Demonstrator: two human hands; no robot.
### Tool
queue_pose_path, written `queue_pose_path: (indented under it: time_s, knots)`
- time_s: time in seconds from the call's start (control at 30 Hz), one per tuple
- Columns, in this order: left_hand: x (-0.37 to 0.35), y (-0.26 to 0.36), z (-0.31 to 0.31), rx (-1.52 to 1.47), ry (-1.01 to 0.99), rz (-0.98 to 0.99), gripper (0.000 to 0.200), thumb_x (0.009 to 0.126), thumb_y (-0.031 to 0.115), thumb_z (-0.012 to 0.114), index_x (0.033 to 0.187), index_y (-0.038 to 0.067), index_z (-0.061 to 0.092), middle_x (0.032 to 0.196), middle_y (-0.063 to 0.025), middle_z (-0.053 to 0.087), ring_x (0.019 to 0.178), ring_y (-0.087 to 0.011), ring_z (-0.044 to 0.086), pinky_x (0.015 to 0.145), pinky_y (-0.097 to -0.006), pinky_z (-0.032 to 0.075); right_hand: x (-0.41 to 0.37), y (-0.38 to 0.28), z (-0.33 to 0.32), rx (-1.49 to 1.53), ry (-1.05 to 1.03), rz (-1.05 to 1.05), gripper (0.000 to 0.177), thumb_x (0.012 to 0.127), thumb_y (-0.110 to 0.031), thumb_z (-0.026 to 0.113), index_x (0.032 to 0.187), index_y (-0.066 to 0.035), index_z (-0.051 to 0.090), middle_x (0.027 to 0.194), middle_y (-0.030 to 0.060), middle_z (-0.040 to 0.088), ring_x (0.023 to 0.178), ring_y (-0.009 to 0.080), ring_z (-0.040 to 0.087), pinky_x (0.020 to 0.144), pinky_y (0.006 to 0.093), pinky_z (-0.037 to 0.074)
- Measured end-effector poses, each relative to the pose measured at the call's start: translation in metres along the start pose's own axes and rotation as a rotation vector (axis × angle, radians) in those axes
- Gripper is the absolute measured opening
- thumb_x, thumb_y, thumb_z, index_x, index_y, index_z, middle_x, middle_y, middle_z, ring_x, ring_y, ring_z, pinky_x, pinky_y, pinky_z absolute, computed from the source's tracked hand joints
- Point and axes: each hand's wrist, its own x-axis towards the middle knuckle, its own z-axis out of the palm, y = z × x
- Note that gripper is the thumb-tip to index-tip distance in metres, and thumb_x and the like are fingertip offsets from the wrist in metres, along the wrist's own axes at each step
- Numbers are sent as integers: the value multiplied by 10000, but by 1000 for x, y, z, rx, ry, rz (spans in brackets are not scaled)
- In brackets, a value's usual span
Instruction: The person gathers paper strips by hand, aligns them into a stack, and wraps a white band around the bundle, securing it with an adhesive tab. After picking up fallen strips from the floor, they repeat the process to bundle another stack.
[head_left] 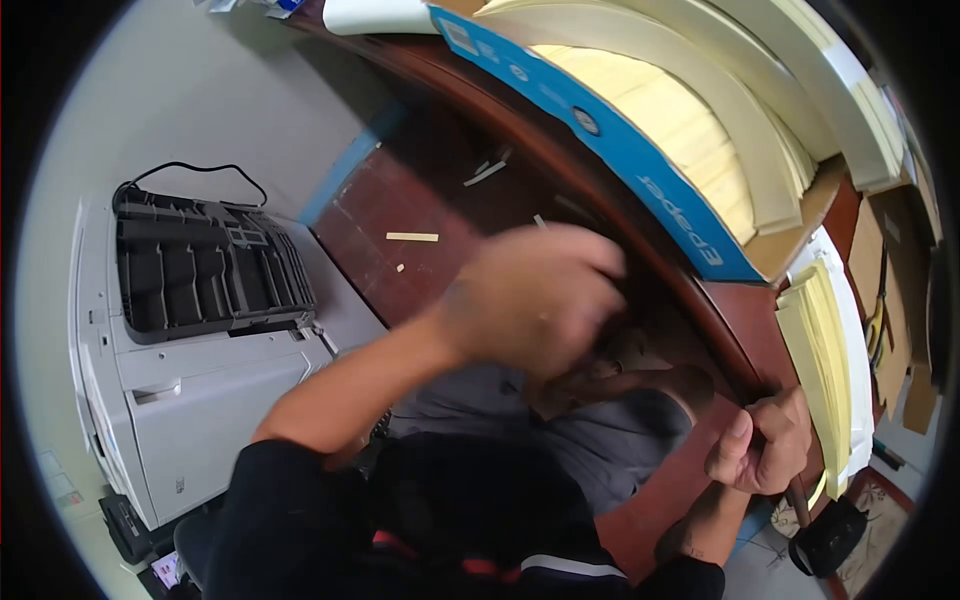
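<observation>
My left hand (540, 295) is raised over my lap, beside the dark red table edge, and smeared by motion. Its fingers look bent, but whether they hold anything does not show. Farther right, my right hand (768, 445) is closed in a fist at the table's edge, thumb over the fingers; any thing inside it is hidden. Close beside that fist lies a stack of yellow paper strips (818, 375) with white sheets (850, 400) along it. Beyond my left hand stands a blue Epaper carton (640, 180) filled with cream and yellow paper pieces (665, 110).
A grey printer (215, 420) with a black tray (210, 265) stands on the left. Paper scraps (412, 237) lie on the red floor (375, 205). Yellow-handled scissors (877, 325) rest on cardboard at the far right. The wooden table edge (735, 335) curves past my lap.
</observation>
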Motion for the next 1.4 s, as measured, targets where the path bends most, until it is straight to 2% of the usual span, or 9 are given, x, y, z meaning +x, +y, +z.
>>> queue_pose_path:
  time_s: [0.1, 0.17, 0.37, 0.6, 1.0, 1.1, 1.2, 1.33, 1.4]
  knots:
    - [-82, -42, -72, 183, 226, -449, 201, 918, -65, 675, 1092, 7, 604, 904, -69, 697, 779, -133, 661, 670, -277, 530, 6, -2, 5, -115, -60, -69, 172, 864, -64, 722, 796, 10, 582, 638, 89, 487, 518, 262, 426, 503, 369, 311]
    - [-138, -58, -110, 321, 198, -765, 203, 919, -16, 669, 1118, 19, 647, 835, -99, 712, 720, -218, 710, 633, -351, 549, 9, -1, 11, -154, -67, -143, 189, 863, -35, 721, 767, 0, 563, 630, 88, 475, 503, 259, 410, 493, 369, 300]
    - [-270, -30, -110, 170, -320, -1213, 155, 900, 32, 682, 1048, 1, 713, 933, -174, 766, 868, -332, 751, 817, -429, 582, 8, 0, 14, -205, -107, -151, 262, 848, 40, 754, 725, -34, 535, 617, 88, 475, 505, 268, 442, 499, 382, 333]
    - [-216, 30, -100, 70, -595, -1081, 283, 907, 134, 803, 1139, -4, 716, 993, -151, 765, 873, -246, 732, 804, -369, 575, 6, 4, 10, -147, -20, -240, 333, 770, 44, 817, 675, -74, 520, 584, 63, 462, 481, 248, 423, 491, 374, 326]
    - [-126, 30, -146, 278, -206, -920, 231, 933, 64, 738, 1142, -24, 695, 919, -126, 739, 774, -178, 699, 723, -330, 562, -4, -12, 21, 266, 61, -141, 257, 830, 83, 744, 700, -30, 553, 559, 36, 470, 468, 199, 410, 462, 319, 309]
    - [-140, -3, -139, 285, -250, -944, 218, 934, 70, 742, 1129, -19, 707, 871, -138, 737, 798, -190, 717, 714, -327, 564, 23, -65, 95, 580, -142, -103, 206, 744, 13, 819, 697, -47, 628, 559, 55, 485, 475, 222, 472, 468, 326, 374]
    - [-172, -58, -123, 155, -194, -1014, 245, 925, 121, 739, 1141, 8, 724, 985, -196, 765, 932, -319, 758, 843, -393, 581, 34, -65, 218, 509, -689, 402, 231, 844, -178, 794, 747, -20, 655, 635, 171, 598, 555, 322, 630, 558, 388, 497]
    - [-235, -144, -103, 69, -109, -1145, 256, 941, 149, 731, 1150, 2, 733, 1000, -194, 774, 927, -298, 767, 853, -397, 588, -44, 31, 426, 589, -787, 1093, 189, 864, -168, 842, 836, -24, 724, 710, -37, 611, 654, 55, 515, 598, 272, 419]
    - [-271, -172, -96, 32, -8, -1224, 272, 941, 154, 730, 1161, -7, 727, 982, -174, 768, 870, -259, 744, 812, -390, 578, -104, 72, 482, 298, -847, 1136, 275, 800, -193, 889, 940, -1, 750, 840, 43, 716, 781, 131, 651, 731, 308, 521]
